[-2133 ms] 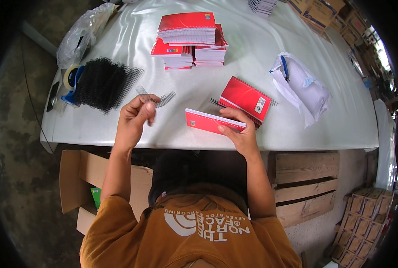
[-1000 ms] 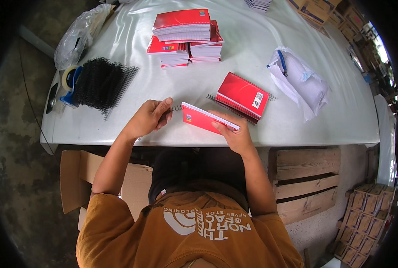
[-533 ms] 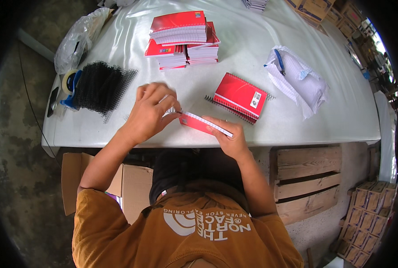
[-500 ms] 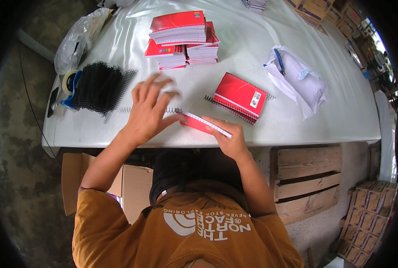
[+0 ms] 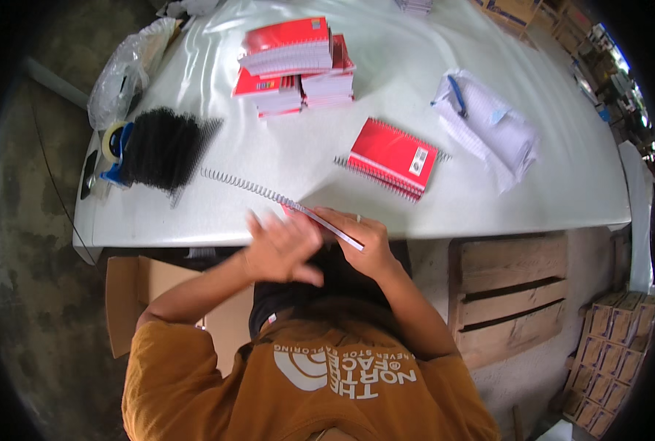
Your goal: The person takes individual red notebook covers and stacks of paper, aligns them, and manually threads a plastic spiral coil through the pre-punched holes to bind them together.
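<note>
My right hand (image 5: 362, 237) grips a red-covered notebook (image 5: 336, 230) on edge near the table's front, its fingers along the white page edge. A wire spiral coil (image 5: 243, 184) sticks out from the notebook's left end and reaches toward the left. Close to that end, on the near side, is my left hand (image 5: 287, 246), blurred, its fingers spread and nothing seen in it. Beyond my right hand lies a small pile of red spiral notebooks (image 5: 393, 153), with coil ends poking out at both sides.
Stacks of red notebooks (image 5: 287, 44) stand at the back. On the left are a heap of black coils (image 5: 162, 151), a tape dispenser (image 5: 114, 151) and a plastic bag (image 5: 121, 81). Blue-handled pliers (image 5: 456, 95) rest on crumpled paper (image 5: 496, 140) at right. Below the table is a cardboard box (image 5: 125, 301).
My left hand has come down from above the coil to the notebook's near side. The coil now shows more plainly, and the notebook has tilted, its right end lower.
</note>
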Demonstrator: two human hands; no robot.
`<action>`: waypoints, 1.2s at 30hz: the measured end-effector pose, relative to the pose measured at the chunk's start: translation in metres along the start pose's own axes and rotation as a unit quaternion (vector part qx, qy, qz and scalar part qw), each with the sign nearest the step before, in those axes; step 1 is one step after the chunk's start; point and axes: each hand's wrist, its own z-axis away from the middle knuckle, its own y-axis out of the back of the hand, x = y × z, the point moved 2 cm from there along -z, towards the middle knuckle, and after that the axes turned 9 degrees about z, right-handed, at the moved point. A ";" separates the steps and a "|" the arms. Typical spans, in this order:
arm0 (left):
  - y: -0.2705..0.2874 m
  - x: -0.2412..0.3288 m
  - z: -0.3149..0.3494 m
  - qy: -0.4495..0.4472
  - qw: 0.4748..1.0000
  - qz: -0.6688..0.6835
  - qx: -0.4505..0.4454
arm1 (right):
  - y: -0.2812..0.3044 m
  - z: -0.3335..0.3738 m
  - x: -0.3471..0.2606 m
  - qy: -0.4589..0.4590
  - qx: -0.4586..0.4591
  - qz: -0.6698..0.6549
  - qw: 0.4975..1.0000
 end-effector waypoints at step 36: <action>-0.004 0.043 -0.001 -0.021 0.996 0.048 -0.074 | -0.020 -0.007 0.007 -0.111 -0.035 -0.102 0.988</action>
